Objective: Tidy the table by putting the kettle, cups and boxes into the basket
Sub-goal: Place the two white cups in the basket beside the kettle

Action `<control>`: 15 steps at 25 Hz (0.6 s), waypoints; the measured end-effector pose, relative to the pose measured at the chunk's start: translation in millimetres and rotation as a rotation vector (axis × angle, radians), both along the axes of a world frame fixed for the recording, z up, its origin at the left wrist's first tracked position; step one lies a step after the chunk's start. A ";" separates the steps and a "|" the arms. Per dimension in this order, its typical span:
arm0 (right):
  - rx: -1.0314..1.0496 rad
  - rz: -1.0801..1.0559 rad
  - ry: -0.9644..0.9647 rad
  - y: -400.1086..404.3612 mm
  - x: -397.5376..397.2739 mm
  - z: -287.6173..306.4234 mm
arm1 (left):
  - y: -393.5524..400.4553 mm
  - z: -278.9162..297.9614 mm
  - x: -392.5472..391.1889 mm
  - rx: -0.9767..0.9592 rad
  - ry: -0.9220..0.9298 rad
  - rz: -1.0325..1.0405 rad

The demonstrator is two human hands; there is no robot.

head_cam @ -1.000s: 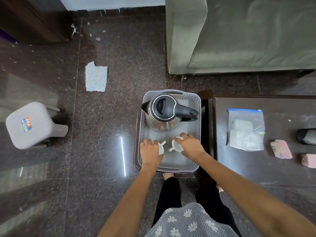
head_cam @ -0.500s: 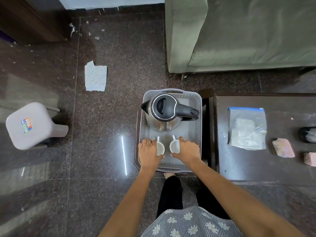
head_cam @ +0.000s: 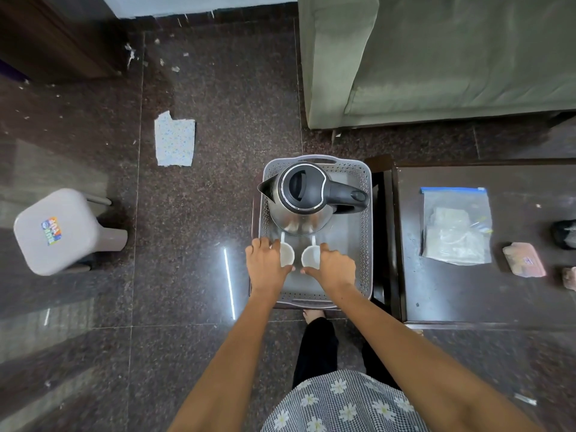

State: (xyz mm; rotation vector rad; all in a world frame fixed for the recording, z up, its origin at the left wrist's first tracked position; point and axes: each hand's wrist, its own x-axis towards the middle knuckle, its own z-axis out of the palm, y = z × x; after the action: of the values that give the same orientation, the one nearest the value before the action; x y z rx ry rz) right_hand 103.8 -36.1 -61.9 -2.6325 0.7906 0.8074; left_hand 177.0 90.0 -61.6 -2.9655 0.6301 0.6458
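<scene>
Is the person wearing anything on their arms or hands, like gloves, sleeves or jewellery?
Nothing shows on either. The left hand and right hand are bare, with no gloves, rings or watch visible, and both forearms are uncovered right to the bottom edge of the picture. Lower down, the person wears a checked garment with white daisies and dark trousers.

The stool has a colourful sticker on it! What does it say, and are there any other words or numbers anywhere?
Sticker on the stool: colourful letters, too blurred to read.
Small dark mark on the pink box on the table: too small to read.
Kettle, cups, basket, zip bag: no words or numbers show.
</scene>
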 end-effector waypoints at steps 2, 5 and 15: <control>-0.008 -0.007 -0.009 1.1 1.8 -2.2 | -0.2 -0.3 1.2 0.004 -0.002 -0.020; 0.001 -0.023 -0.014 3.1 0.9 -4.5 | 1.4 -1.9 -0.2 -0.009 0.000 -0.017; 0.036 -0.071 -0.021 3.8 0.9 -7.7 | -4.6 -4.5 1.2 -0.064 -0.024 0.003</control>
State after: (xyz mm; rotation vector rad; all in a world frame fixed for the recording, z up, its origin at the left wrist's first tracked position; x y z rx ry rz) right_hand 104.7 -32.3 -69.6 -2.5616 0.8512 0.7662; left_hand 178.2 85.4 -66.1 -3.0284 0.6569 0.6006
